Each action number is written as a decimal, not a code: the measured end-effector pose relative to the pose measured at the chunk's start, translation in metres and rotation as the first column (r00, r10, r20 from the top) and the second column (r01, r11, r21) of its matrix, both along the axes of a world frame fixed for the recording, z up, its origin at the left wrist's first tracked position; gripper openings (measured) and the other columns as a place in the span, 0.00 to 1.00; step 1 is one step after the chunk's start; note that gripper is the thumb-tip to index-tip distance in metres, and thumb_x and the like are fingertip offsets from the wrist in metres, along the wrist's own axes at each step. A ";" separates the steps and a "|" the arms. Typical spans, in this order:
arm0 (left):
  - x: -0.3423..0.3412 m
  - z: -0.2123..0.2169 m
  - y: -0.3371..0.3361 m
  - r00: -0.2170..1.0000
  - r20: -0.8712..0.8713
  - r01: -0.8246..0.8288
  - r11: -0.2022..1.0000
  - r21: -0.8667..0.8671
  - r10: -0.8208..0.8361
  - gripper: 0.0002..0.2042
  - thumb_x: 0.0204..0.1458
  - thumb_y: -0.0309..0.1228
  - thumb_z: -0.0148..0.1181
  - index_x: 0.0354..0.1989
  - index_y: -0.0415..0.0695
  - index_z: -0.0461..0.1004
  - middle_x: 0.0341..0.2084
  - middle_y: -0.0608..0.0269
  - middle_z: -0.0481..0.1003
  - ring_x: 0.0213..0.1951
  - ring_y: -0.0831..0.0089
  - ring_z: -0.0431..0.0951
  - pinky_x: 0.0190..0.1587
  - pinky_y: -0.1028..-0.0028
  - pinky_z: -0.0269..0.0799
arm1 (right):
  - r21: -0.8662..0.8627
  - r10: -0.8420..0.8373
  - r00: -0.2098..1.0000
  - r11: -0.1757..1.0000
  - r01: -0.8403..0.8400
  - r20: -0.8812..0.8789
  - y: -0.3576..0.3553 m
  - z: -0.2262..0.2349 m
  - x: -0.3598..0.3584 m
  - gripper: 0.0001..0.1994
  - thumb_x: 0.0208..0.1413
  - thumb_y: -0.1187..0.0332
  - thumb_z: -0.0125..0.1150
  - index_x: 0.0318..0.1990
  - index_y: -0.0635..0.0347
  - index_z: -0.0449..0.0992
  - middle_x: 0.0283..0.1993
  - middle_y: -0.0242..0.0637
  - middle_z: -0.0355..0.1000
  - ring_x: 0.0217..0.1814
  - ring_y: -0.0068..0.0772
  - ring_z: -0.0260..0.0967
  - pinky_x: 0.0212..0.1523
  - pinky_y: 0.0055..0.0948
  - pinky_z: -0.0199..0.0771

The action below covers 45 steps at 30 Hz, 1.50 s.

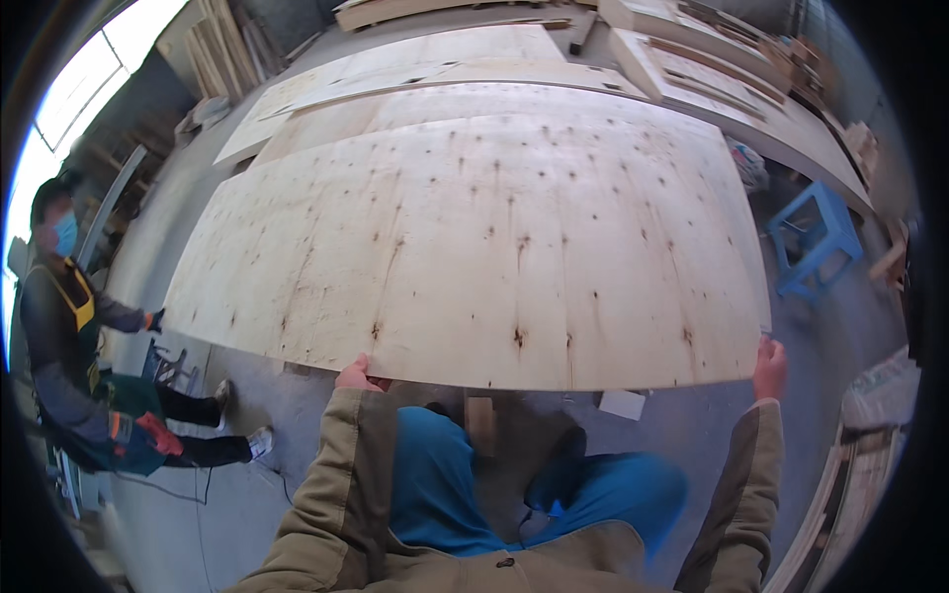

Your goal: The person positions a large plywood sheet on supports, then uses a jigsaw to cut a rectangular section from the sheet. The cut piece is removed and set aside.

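One broad plywood sheet (474, 247) fills the middle of the view, its pale face speckled with dark knots and brown streaks. More pale sheets (425, 64) lie beyond its far edge; whether it rests on them I cannot tell. Around it spreads a grey floor (712, 425), with a white block (623, 405) just past the near edge and a blue plastic stool (840, 212) off to the right. Planks (222, 49) lean near the bright window (89, 84) at far left. Both forearms reach forward in khaki sleeves, well apart. The left hand (360, 375) pinches the sheet's near edge, left of centre; the right hand (769, 370) grips its near right corner. At the left corner, a co-worker's dark-gloved hand (154, 321) touches the same sheet.
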<state>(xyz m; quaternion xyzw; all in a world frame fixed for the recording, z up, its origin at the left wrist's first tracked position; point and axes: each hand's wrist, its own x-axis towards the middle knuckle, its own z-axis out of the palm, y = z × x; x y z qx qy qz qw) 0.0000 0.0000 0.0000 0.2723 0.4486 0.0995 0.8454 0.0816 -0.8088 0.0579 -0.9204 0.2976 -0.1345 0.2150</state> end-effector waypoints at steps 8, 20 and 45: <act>-0.018 0.024 -0.061 0.986 0.005 0.164 0.985 -0.046 -0.164 0.20 0.74 0.37 0.42 0.63 0.35 0.65 0.60 0.46 0.73 0.62 0.49 0.73 0.65 0.44 0.72 | 0.714 -0.165 0.980 0.699 0.038 0.110 0.123 0.001 -0.164 0.14 0.66 0.54 0.63 0.47 0.55 0.77 0.36 0.29 0.73 0.33 0.23 0.72 0.28 0.29 0.72; -0.108 0.116 -0.114 0.584 0.276 0.785 0.618 0.048 -0.763 0.14 0.70 0.39 0.52 0.50 0.40 0.72 0.47 0.48 0.80 0.50 0.58 0.81 0.56 0.58 0.78 | 0.864 -0.171 0.975 0.460 0.206 -0.142 0.250 -0.077 -0.414 0.11 0.65 0.65 0.63 0.49 0.60 0.76 0.36 0.36 0.78 0.30 0.25 0.75 0.30 0.29 0.77; -0.661 0.114 0.491 0.999 0.030 -0.031 0.925 0.378 0.021 0.07 0.63 0.38 0.62 0.43 0.51 0.74 0.38 0.64 0.83 0.34 0.66 0.82 0.35 0.65 0.79 | 0.800 0.334 0.934 0.522 -0.295 0.126 0.603 0.034 -0.554 0.12 0.65 0.66 0.63 0.49 0.63 0.77 0.37 0.36 0.78 0.33 0.25 0.74 0.35 0.27 0.77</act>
